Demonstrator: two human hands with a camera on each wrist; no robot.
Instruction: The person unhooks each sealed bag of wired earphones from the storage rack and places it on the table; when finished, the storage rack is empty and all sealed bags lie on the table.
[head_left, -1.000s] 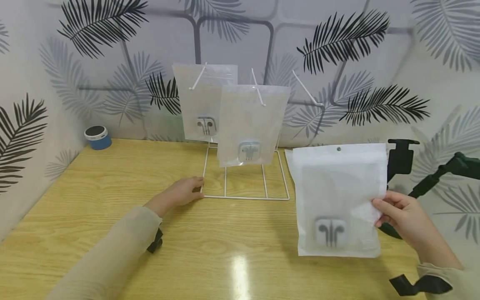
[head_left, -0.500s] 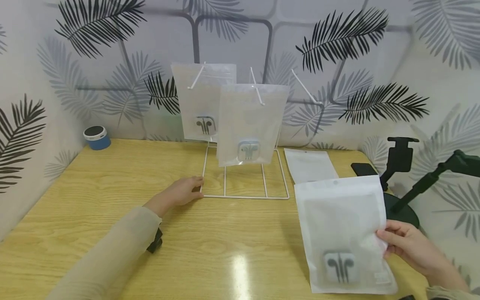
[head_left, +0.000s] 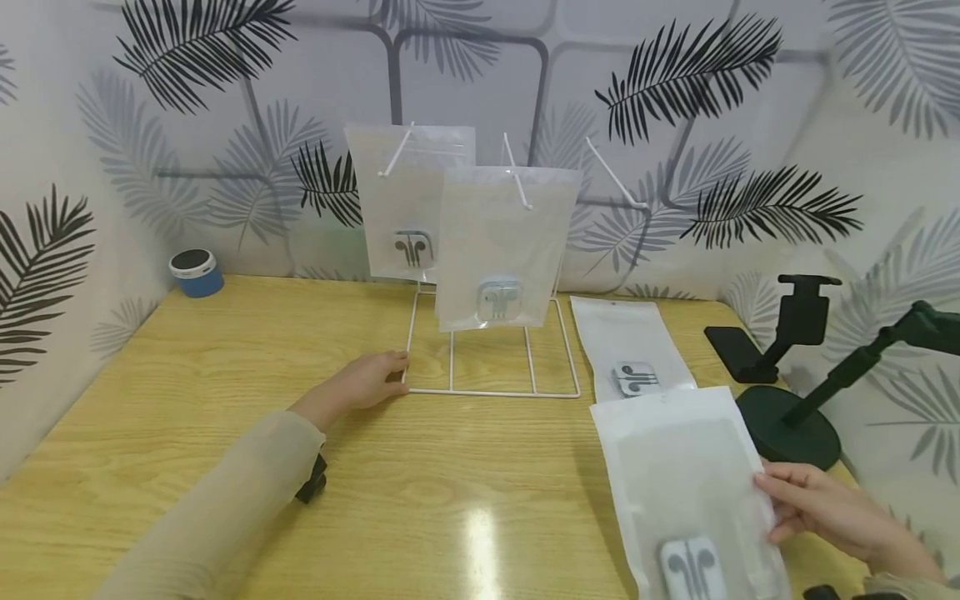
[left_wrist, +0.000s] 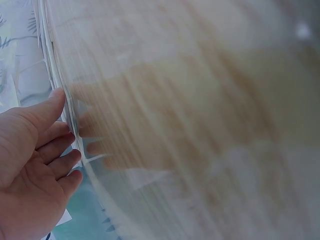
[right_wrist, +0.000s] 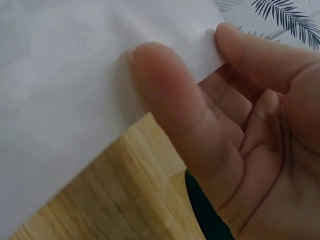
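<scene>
The right hand [head_left: 828,507] pinches the right edge of a white, translucent rectangular plastic bag [head_left: 675,467], which is tilted and shows a white earphone case [head_left: 692,570] through its front, to the right and front of the white metal wire rack [head_left: 491,392]. The left hand [head_left: 360,383] rests loosely bent fingertips against the rack's left front corner, thumb and fingers apart. Right of the rack, a second white bag [head_left: 630,333] lies flat on the yellowish wooden table [head_left: 360,500]; whether the two bags touch is unclear. Two more translucent bags [head_left: 510,242] hang from the rack's hooks.
</scene>
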